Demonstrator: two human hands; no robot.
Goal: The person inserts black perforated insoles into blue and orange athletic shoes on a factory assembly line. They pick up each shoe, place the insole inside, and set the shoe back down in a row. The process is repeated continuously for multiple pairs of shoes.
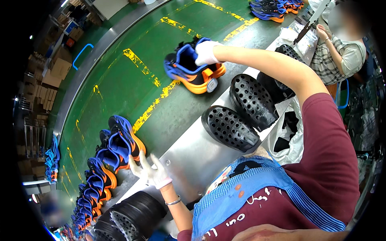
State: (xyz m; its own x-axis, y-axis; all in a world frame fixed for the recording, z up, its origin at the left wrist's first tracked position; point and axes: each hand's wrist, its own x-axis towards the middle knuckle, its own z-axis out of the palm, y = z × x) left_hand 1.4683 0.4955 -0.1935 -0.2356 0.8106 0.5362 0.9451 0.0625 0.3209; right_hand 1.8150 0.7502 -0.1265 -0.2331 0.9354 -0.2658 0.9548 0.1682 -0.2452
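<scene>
My right hand (206, 53), in a white glove, grips a pair of black, blue and orange sneakers (196, 83) by the upper edge, over the green surface. The sneakers are slightly smeared by motion, and a round grey tag (212, 84) shows on the nearer one. Lower left, my left hand (153, 172) is gloved as well, its fingers spread and nothing in them. Its fingertips are beside another sneaker (129, 138) of the same colours; whether they touch I cannot tell. That sneaker heads a row of several like it (94, 182).
Black perforated shoe-shaped forms (229, 126) lie on the metal ledge (181, 156) before me; more black forms (140, 215) are at lower left. A white bag (295, 150) holds black pieces. Other sneakers (273, 10) stand far off. A co-worker (335, 52) sits at upper right.
</scene>
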